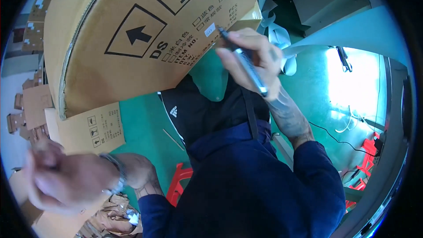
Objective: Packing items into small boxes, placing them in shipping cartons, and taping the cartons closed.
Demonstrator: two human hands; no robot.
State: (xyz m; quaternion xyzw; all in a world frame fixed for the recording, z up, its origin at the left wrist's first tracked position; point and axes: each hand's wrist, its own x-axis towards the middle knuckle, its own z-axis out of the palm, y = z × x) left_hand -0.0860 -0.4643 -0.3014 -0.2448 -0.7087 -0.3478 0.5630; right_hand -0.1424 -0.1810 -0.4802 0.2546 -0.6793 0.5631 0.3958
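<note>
Right hand (251, 59): raised, fingers gripping pen (244, 61), tip on box (145, 31).
Left hand (57, 178): blurred, fingers' grip unclear.

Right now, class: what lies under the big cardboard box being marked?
Under the cardboard box: green floor, a smaller printed carton, dark-trousered legs. Anything further beneath it is covered.

Big cardboard box (132, 31) blocks ahead — green floor (141, 123) beneath seems open.

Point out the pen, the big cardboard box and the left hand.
pen (244, 59), head view, middle of its barrel.
big cardboard box (110, 66), head view, bare printed side.
left hand (66, 180), head view, back of hand.
</note>
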